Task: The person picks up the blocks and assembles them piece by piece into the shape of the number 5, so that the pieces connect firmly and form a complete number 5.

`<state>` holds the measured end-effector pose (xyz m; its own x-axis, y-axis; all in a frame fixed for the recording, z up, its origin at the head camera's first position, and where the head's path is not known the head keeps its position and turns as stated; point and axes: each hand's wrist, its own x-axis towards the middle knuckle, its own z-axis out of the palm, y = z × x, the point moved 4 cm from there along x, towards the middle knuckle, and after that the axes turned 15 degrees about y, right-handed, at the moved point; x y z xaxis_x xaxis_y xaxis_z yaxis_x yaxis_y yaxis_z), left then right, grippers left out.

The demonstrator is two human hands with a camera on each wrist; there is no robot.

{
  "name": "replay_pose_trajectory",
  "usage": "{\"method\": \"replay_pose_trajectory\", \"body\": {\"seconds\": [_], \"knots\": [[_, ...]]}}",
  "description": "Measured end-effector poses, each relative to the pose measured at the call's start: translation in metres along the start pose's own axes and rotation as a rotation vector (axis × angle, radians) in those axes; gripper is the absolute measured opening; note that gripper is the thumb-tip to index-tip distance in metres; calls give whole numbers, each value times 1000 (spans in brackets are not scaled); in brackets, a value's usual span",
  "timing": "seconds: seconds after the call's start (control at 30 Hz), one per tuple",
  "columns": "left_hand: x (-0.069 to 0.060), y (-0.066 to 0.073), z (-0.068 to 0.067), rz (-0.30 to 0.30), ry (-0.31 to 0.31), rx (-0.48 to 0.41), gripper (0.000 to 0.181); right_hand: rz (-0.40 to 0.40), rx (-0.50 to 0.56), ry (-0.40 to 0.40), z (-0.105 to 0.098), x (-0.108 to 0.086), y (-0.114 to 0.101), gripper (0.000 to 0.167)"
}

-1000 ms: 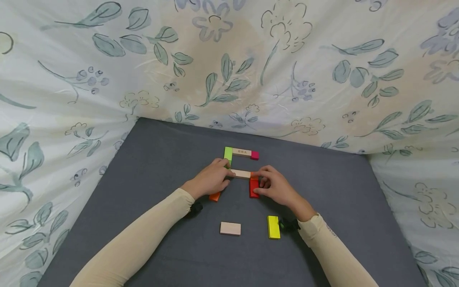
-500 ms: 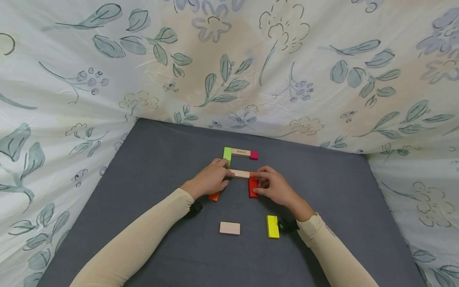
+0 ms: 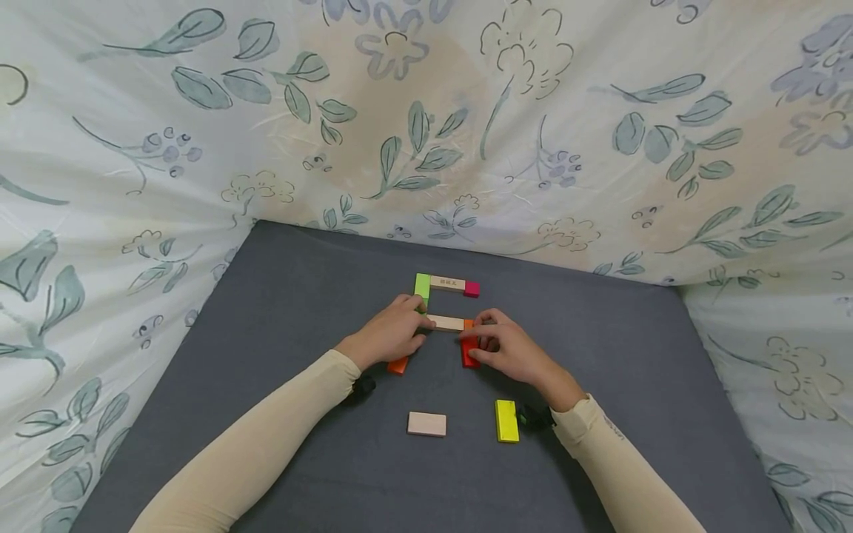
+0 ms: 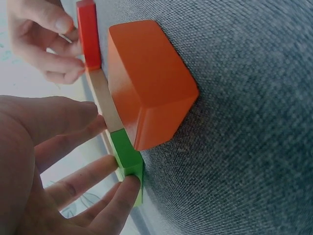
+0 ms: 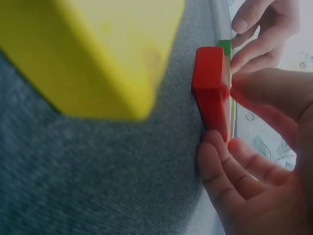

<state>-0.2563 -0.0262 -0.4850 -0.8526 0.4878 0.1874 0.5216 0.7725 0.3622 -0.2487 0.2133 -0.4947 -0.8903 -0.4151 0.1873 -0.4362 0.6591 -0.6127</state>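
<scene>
My left hand point(image 3: 393, 331) reaches over the light green blocks point(image 3: 423, 286). In the left wrist view its fingertips touch the darker green block point(image 4: 128, 155), and its index finger lies by a plain wooden block point(image 4: 106, 104). My right hand point(image 3: 509, 344) rests at a red block point(image 3: 470, 357), index finger over the top; in the right wrist view the thumb touches the top of that red block point(image 5: 209, 68) and other fingertips lie against its side. A small orange end point(image 3: 469, 323) shows between the wooden and red blocks, partly hidden by my fingers.
A printed wooden block point(image 3: 448, 283) and a pink one point(image 3: 472, 289) extend from the light green blocks. An orange block point(image 3: 398, 365) lies under my left wrist. Nearer are a loose wooden block point(image 3: 426, 424) and a yellow block point(image 3: 506, 421). Floral cloth point(image 3: 426, 148) borders the grey surface.
My right index finger has shifted from the orange end toward me, over the red block. My left hand stays in place, and the blocks look unmoved.
</scene>
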Motion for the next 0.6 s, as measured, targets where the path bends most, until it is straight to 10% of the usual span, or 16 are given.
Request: {"method": "replay_pose_trajectory", "body": {"seconds": [0.6], "knots": [[0,1,-2,1,-1,9,30,-3,11,15,1,4,3,30]]}}
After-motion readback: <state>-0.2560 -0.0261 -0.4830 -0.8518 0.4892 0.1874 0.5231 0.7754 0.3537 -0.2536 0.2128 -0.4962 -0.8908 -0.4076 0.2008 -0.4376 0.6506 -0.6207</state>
